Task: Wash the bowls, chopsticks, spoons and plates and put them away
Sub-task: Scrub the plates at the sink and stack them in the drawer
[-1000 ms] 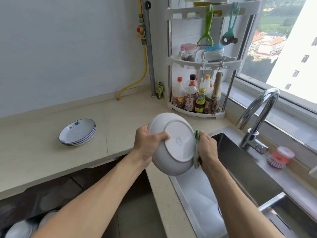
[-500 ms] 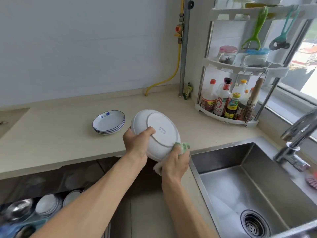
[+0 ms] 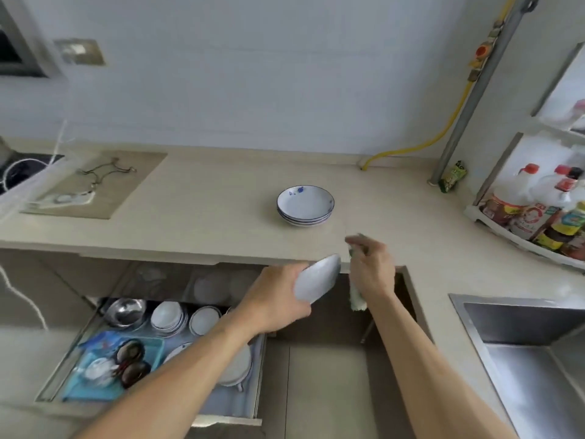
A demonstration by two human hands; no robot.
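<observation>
White bowl (image 3: 318, 282) gripped in left hand (image 3: 275, 301), tilted on edge above open drawer (image 3: 152, 353); stacked blue-rimmed plates (image 3: 305, 205) upright on counter at 12 o'clock from bowl, well apart

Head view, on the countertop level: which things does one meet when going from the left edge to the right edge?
Stove → inset panel with wire stand → stack of blue-rimmed plates → yellow hose → green packet → rack of sauce bottles.
</observation>
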